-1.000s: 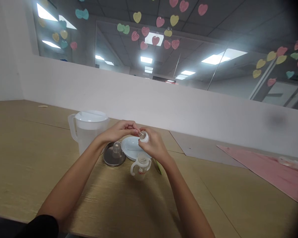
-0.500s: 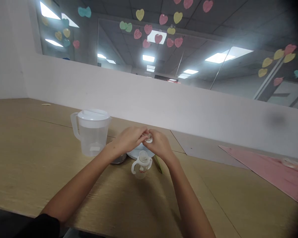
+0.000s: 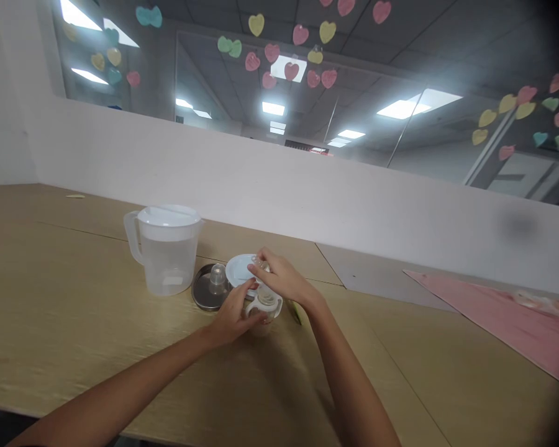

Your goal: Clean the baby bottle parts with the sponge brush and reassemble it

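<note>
A clear teat top [image 3: 259,263] was pinched in the right hand [image 3: 282,277], above the handled bottle [image 3: 266,300], clasped upright on the table [image 3: 177,360] by the left hand [image 3: 230,318]. If pressed off-centre, the bottle could be tipped and the pale plate [image 3: 236,270] behind knocked.

Below centre, the left hand [image 3: 231,316] grips a bottle [image 3: 267,298]; just above, the right hand [image 3: 285,279] holds a teat [image 3: 259,262]. A jug [image 3: 168,254] stands at centre left.
</note>
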A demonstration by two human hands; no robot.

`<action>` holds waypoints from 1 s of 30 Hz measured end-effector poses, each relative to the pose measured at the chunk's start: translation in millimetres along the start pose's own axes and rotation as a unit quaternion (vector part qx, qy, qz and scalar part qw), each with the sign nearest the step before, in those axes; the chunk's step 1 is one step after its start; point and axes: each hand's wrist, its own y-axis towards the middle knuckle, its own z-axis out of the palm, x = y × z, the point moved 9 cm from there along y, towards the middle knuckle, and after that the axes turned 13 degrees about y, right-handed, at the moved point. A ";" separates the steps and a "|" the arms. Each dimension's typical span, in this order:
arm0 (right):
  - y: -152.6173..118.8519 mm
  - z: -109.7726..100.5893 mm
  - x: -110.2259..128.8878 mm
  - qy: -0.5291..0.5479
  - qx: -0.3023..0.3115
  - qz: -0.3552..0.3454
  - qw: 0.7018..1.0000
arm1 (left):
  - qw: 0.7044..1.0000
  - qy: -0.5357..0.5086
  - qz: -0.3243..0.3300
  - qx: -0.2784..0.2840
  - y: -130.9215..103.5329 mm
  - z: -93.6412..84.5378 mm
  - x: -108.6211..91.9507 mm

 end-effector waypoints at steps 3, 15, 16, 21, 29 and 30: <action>2.4 7.2 1.1 0.001 0.035 -0.013 0.999 | 0.999 0.040 -0.010 0.000 0.1 1.5 -0.7; 2.7 10.7 -28.7 0.000 0.110 0.025 0.994 | 0.996 0.082 0.009 -0.027 -3.2 3.4 -1.4; 2.5 9.5 -30.1 0.008 0.112 0.030 0.993 | 0.996 0.082 0.015 -0.031 -3.4 4.0 -1.2; 0.1 -2.1 -27.7 0.033 0.097 0.038 0.994 | 0.995 0.084 0.037 -0.032 -2.5 6.0 -3.2; -3.3 -8.0 -28.1 0.045 0.095 0.054 0.993 | 0.995 0.086 0.047 -0.024 -1.6 4.4 -7.5; -3.4 -7.3 -28.1 0.043 0.098 0.058 0.993 | 0.995 0.086 0.049 -0.025 -1.7 4.5 -7.4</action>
